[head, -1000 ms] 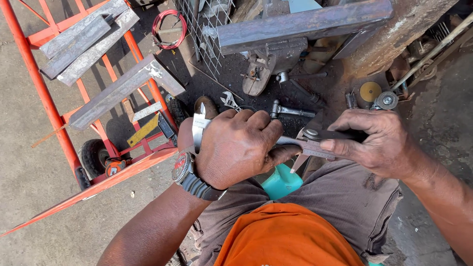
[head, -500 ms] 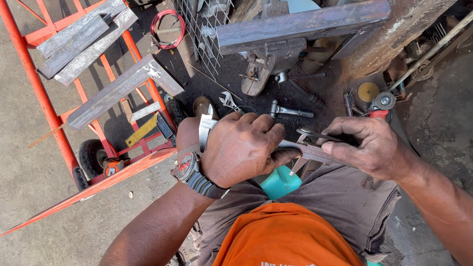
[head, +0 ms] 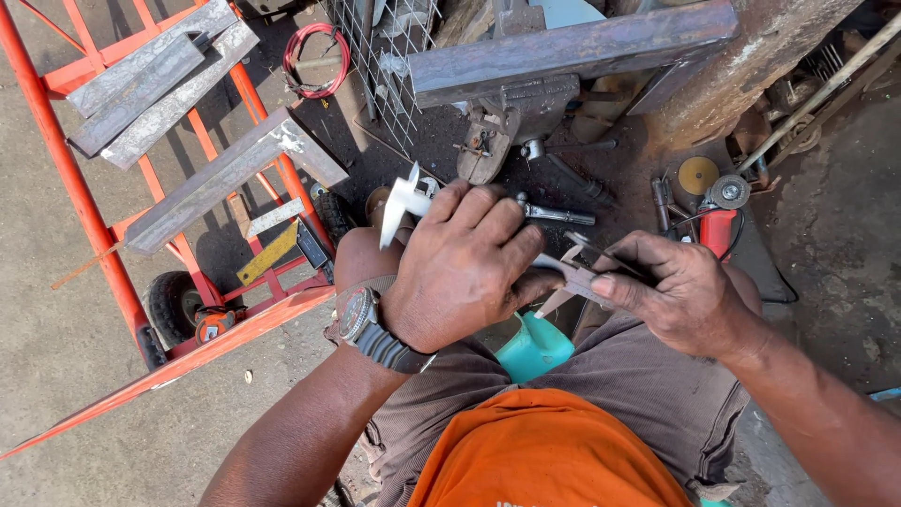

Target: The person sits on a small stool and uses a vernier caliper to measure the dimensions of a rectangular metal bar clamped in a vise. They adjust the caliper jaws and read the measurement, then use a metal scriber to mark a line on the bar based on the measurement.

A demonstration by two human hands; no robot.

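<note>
My left hand [head: 465, 268], with a wristwatch [head: 361, 319] on its wrist, is closed around a flat shiny metal piece [head: 402, 202] that sticks out past the fingers to the upper left. My right hand [head: 671, 291] pinches the jaw end of a steel caliper [head: 574, 272] between thumb and fingers. The caliper spans the gap between the two hands, above my knees. Most of what the left hand grips is hidden under its fingers.
An orange steel trolley frame [head: 84, 211] carrying grey angle-iron bars [head: 155, 80] stands at the left. A bench vise [head: 511, 117] under a rusty steel beam [head: 572, 47] sits ahead. A red angle grinder [head: 718, 211], a wrench [head: 554, 214] and a teal container [head: 533, 345] lie near my legs.
Both hands have shifted a little to the right and nearer the camera. The metal piece in the left hand has tilted, and the right-hand fingers have slid along the caliper.
</note>
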